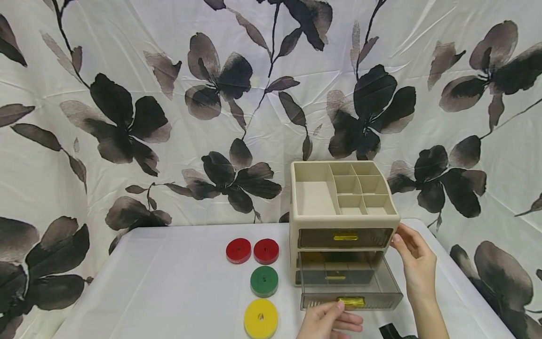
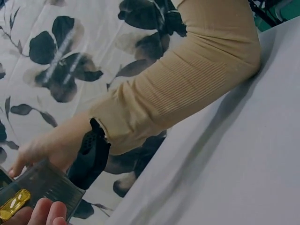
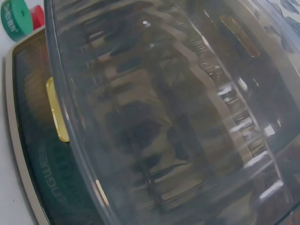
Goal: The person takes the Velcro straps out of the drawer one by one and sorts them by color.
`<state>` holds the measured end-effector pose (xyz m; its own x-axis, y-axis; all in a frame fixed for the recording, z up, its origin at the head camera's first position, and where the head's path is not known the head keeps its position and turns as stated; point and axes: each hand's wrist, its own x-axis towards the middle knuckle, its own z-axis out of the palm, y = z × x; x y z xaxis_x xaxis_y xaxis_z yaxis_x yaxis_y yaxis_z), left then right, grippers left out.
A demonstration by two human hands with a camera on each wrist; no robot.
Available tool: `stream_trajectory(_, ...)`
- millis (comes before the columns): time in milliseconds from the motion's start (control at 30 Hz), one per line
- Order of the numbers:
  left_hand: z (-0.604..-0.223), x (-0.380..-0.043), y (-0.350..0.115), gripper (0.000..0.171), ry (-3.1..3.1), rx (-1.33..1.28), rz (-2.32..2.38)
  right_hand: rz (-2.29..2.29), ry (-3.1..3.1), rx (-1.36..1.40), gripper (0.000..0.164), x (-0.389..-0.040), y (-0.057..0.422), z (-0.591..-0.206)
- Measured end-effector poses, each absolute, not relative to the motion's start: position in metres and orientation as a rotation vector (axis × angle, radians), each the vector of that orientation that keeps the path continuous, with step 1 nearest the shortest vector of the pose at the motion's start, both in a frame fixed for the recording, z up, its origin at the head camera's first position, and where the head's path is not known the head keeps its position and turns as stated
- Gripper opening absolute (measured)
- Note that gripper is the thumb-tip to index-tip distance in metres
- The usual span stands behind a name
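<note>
A cream desktop organizer (image 1: 345,219) with smoky drawers stands at the table's right. Its middle drawer (image 1: 391,282) is pulled well out, see-through, with nothing visible inside. At that drawer's yellow handle (image 1: 352,302), my left hand (image 1: 326,321) holds on with its fingertips, the other fingers extending to the right. In the left wrist view the fingers lie just below the handle (image 2: 15,204). My right hand (image 1: 417,261) rests its thumb and fingers against the organizer's right side, near the top drawer (image 1: 315,238), which is closed. The drawer fills the right wrist view.
Left of the organizer lie two red discs (image 1: 238,250), a green disc (image 1: 264,281) and a yellow disc (image 1: 260,318), each with a centre hole. The organizer's top has open compartments (image 1: 314,190). A floral cloth (image 1: 139,193) hangs behind the white table (image 1: 169,278).
</note>
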<state>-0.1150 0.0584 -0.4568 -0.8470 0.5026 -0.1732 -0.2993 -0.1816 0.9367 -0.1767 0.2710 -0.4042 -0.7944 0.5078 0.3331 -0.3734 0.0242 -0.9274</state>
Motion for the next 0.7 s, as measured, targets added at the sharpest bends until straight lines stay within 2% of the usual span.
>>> stream_trajectory(700, -0.449, -0.135, 0.065, 0.042, 1.663, 0.136, 2.034, 1.793, -1.746, -0.176, 0.031, -0.176, 0.272, -0.404)
